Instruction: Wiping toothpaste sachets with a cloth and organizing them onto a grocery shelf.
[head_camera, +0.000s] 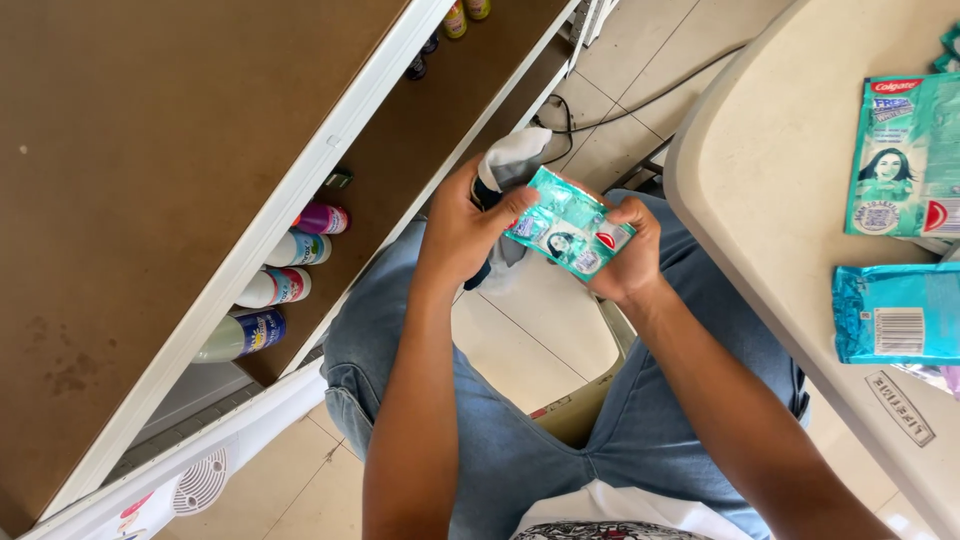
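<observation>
Two hands meet on one small teal sachet (568, 233), held up over the person's lap, to the left of the pale desk (770, 180). The left hand (462, 228) pinches the sachet's near-left edge, thumb on top and fingers curled beneath; the right hand (628, 255) grips the opposite end the same way. Both hands are closed on it, so the sachet spans the gap between them, tilted a little.

It looks light and limp, a thin glossy film that crinkles and catches the light. I would judge it slippery on its flat faces and soft in the middle, so the sealed edges and corners are the firmest places to take hold, which is where the fingertips now sit. Squeezing its belly would probably just buckle it.

On the desk, well to the right of the held sachet, lie a larger teal packet (905, 155) and, nearer the person, a blue packet (895, 313) with a barcode patch. On the other side, left of the desk and across the lap, stands a brown shelf (150, 200) with a white frame; several bottles (285, 285) lie in a row on its lower level. Past the hands a foot in a grey and dark sock (508, 165) rests on the tiled floor (530, 350).
</observation>
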